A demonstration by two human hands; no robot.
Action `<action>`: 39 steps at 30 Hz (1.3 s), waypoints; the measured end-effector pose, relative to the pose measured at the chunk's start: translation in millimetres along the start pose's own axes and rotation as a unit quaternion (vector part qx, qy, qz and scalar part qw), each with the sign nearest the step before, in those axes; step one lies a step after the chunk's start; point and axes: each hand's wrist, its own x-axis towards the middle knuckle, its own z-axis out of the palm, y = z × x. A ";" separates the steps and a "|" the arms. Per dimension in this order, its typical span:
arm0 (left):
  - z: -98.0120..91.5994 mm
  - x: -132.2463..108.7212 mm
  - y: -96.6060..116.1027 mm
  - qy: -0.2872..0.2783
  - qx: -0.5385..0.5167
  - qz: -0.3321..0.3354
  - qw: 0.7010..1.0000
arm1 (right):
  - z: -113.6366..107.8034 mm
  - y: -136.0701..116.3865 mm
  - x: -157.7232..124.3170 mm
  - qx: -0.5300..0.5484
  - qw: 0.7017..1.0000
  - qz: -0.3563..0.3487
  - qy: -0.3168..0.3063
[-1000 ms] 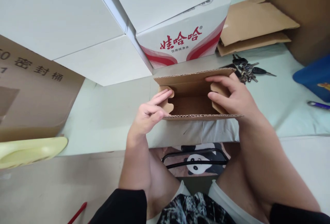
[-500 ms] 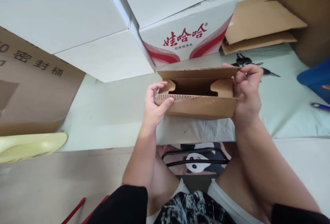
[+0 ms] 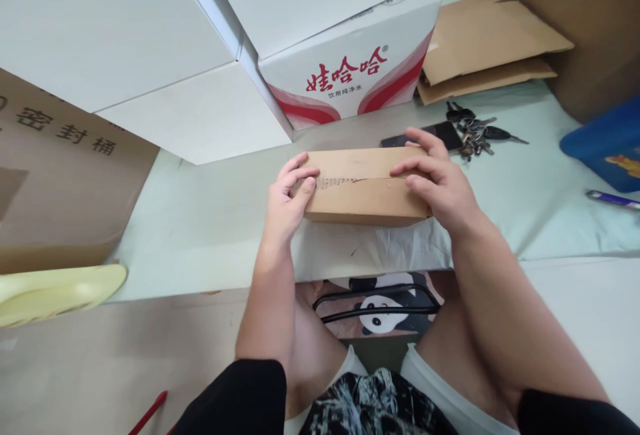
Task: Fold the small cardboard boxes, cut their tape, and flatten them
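A small brown cardboard box (image 3: 367,200) sits near the front edge of the table, its two top flaps folded down and meeting along a torn, ragged seam. My left hand (image 3: 290,195) grips the box's left end, thumb and fingers on the top. At the right end my right hand (image 3: 445,185) holds the box, its fingertips pressing on the flaps by the seam. Just behind the box lies a black phone (image 3: 445,133), partly covered by my right fingers. A bunch of keys (image 3: 477,131) rests beside the phone.
White cartons (image 3: 200,115) and a red-and-white water carton (image 3: 345,81) stand at the back. Flattened cardboard (image 3: 490,35) lies behind the keys. To the right are a blue container (image 3: 605,141) and a pen (image 3: 613,199); to the left, a large brown carton (image 3: 65,195) and a pale yellow object (image 3: 65,288).
The box's top flaps have gone from raised, with the inside showing, to folded down. My right hand has moved from the flap's right edge onto the top, and the phone has come into view.
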 end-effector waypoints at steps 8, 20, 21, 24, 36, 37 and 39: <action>-4.1 4.9 -1.8 0.028 -0.076 -0.064 0.995 | -22.4 -7.3 -13.4 -0.065 0.975 -0.002 -0.213; -6.5 10.9 -1.7 0.105 -0.116 -0.103 0.982 | 5.5 -5.6 -14.1 -0.076 0.985 -0.115 -0.102; -6.9 10.8 -2.6 0.105 -0.118 -0.101 0.982 | 5.5 -4.3 -13.3 -0.072 0.987 -0.116 -0.087; -9.8 9.7 -5.0 0.077 -0.134 -0.081 0.985 | 3.5 -4.8 -12.3 -0.042 0.994 -0.093 -0.042; -12.9 -8.0 1.7 -0.040 -0.270 -0.098 0.957 | 8.0 -11.6 0.3 0.275 0.915 0.296 -0.023; -12.4 -9.3 4.2 -0.032 -0.285 -0.102 0.953 | 10.6 -10.3 0.2 0.269 0.914 0.301 -0.032; -11.4 -11.5 9.1 -0.031 -0.297 -0.129 0.945 | 16.0 -7.5 -0.5 0.261 0.914 0.306 -0.048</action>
